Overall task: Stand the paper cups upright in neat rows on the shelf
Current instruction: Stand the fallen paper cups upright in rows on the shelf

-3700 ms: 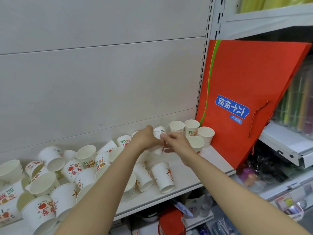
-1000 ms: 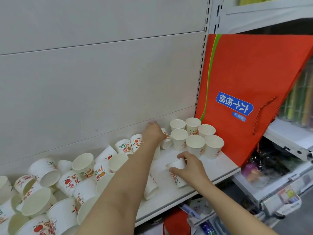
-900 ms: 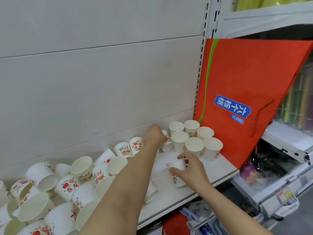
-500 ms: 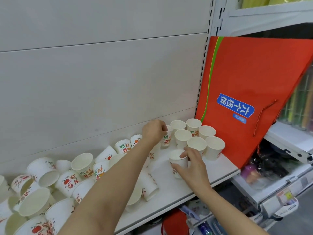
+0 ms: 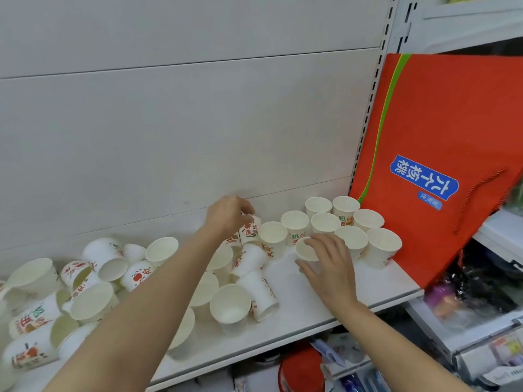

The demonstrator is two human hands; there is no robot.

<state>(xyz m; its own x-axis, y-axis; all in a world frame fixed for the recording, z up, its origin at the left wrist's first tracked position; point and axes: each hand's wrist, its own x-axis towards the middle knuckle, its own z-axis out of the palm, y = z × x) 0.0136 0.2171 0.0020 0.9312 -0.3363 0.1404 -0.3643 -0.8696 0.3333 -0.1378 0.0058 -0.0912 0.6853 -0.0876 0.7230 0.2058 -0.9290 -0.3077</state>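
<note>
Several white paper cups stand upright in rows [image 5: 346,224] at the right end of the white shelf [image 5: 297,315], beside the red bag. My right hand [image 5: 329,264] holds an upright cup [image 5: 305,248] at the front left of those rows, fingers round its side. My left hand [image 5: 230,216] reaches to the back wall and grips a tilted printed cup [image 5: 251,229]. A pile of toppled cups [image 5: 107,281] covers the left and middle of the shelf; my left forearm hides some of them.
A large red paper bag [image 5: 441,154] leans at the shelf's right end, touching the rearmost upright cups. A grey back panel rises behind the shelf. Lower shelves with packaged goods [image 5: 467,301] sit below and to the right.
My right hand stood its cup upright and slid it back toward the rows. My left hand moved left along the back wall and now grips another printed cup.
</note>
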